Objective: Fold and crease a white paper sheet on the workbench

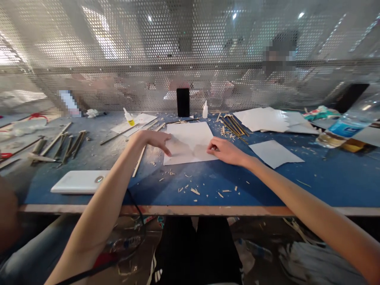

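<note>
A sheet of white paper point(190, 136) lies flat on the blue tabletop in front of me. My left hand point(156, 140) is at its left edge, thumb and fingers spread apart, touching or just above the sheet. On the right edge rests my right hand point(227, 151), its fingers curled in towards the thumb. Whether those curled fingers pinch anything is hidden. A bundle of thin brown sticks point(234, 126) lies behind my right hand. To the left of the sheet, a pale wooden stick point(139, 161) lies by my left forearm.
Small glue bottles point(205, 109) and a black phone point(183, 102) stand at the back by a perforated metal screen point(190, 47). More paper point(261, 118) and a plastic bottle point(346, 128) are rightward. A white power bank point(78, 182) and tools point(73, 146) lie left. Wood scraps litter the front.
</note>
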Available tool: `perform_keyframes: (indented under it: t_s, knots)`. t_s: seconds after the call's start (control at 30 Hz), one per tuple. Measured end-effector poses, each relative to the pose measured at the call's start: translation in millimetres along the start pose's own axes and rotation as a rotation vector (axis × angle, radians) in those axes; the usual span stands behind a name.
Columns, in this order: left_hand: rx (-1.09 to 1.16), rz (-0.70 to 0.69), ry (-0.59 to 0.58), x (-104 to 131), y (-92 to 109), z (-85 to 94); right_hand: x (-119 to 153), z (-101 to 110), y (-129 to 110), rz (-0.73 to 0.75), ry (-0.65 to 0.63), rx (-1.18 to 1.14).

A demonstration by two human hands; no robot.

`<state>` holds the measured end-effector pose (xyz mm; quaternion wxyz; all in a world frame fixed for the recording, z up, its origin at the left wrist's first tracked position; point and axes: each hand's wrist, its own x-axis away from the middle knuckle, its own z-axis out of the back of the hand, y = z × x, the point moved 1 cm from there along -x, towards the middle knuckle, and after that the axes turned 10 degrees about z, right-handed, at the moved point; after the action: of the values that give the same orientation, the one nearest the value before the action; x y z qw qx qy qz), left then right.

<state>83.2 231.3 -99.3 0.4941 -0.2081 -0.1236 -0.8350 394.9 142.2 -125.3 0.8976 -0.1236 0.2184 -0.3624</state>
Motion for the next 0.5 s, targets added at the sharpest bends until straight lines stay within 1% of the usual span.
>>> perform_keyframes:
  t_s: [0.1, 0.2, 0.3, 0.4, 0.5]
  knots:
    - [0.009, 0.013, 0.006, 1.2, 0.7, 0.1, -0.3, -0.1, 1.0, -0.023, 0.025, 0.061]
    - [0.01, 0.014, 0.007, 0.6, 0.7, -0.2, -0.2, 0.0, -2.3, 0.004, -0.001, 0.029]
    - [0.013, 0.011, 0.002, -1.3, -0.3, -1.0, -0.3, -0.1, -5.6, 0.026, 0.002, 0.018]
    - [0.023, -0.006, -0.005, -3.3, -1.5, -1.6, -0.5, -0.3, -5.4, -0.013, 0.027, 0.072]
    - [0.029, -0.012, -0.001, -2.8, -0.9, -1.0, -0.7, -1.1, -4.4, -0.051, 0.02, 0.071]
